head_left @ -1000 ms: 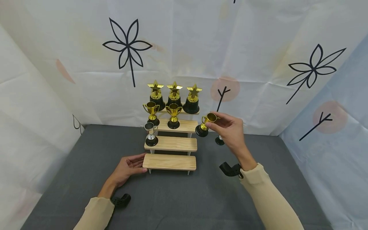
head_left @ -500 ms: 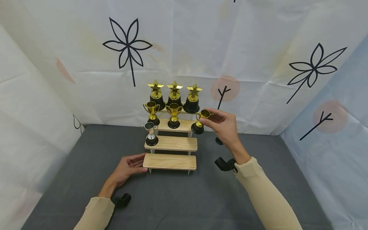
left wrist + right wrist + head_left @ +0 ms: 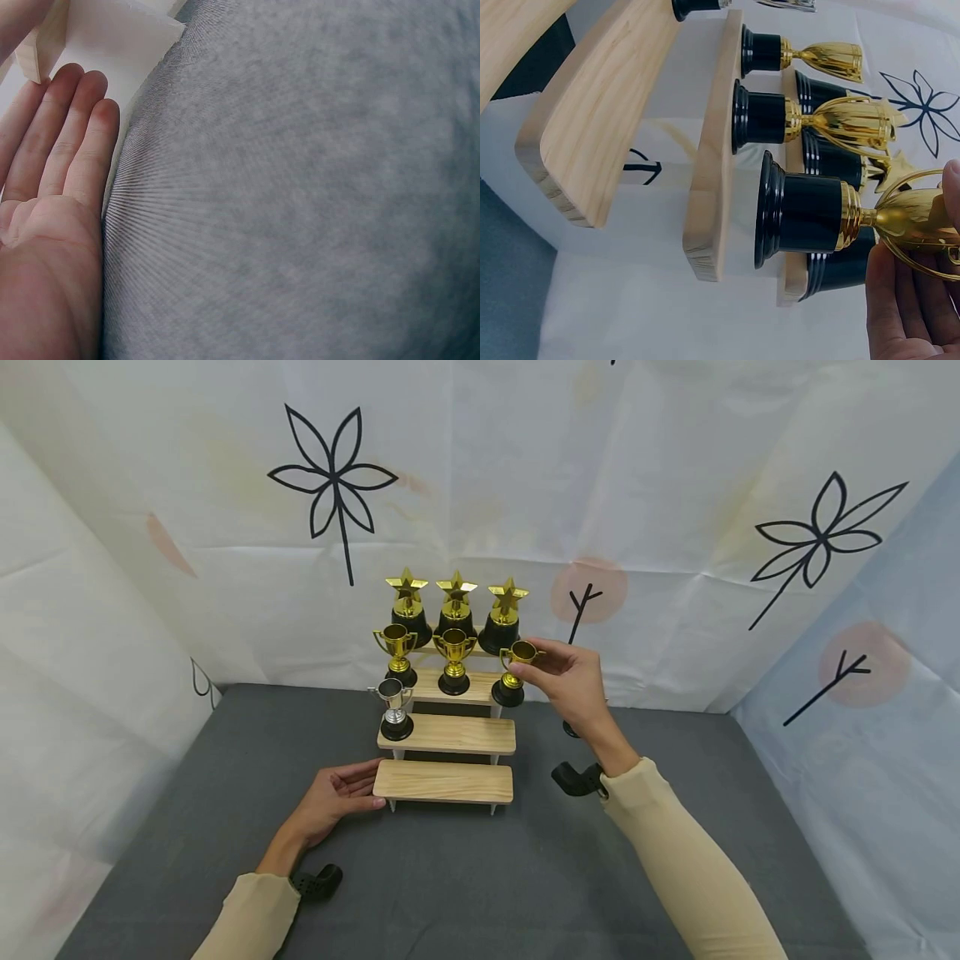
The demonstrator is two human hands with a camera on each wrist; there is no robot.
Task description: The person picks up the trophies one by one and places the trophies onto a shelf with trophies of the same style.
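My right hand (image 3: 573, 681) pinches a small gold trophy cup (image 3: 517, 653) by its bowl and handle. The cup's black base (image 3: 802, 214) is close over the right end of the second step from the top (image 3: 480, 687); the right wrist view shows a narrow gap between them. Two more gold cups, one at the left (image 3: 395, 643) and one in the middle (image 3: 453, 647), stand on that step. Low at the left, my left hand (image 3: 330, 802) has straight fingers (image 3: 79, 142) against the end of the bottom wooden step (image 3: 442, 782), thumb near its front corner.
Three gold star trophies (image 3: 457, 597) stand on the top step. A silver cup (image 3: 393, 706) stands at the left of the step below the gold cups. Behind my right wrist, a black base (image 3: 572, 729) shows on the grey table (image 3: 480, 885). White printed cloth (image 3: 480, 485) hangs behind.
My right hand has carried the gold trophy cup leftward from beside the stand to over the right end of its step. The left hand has stayed in place.
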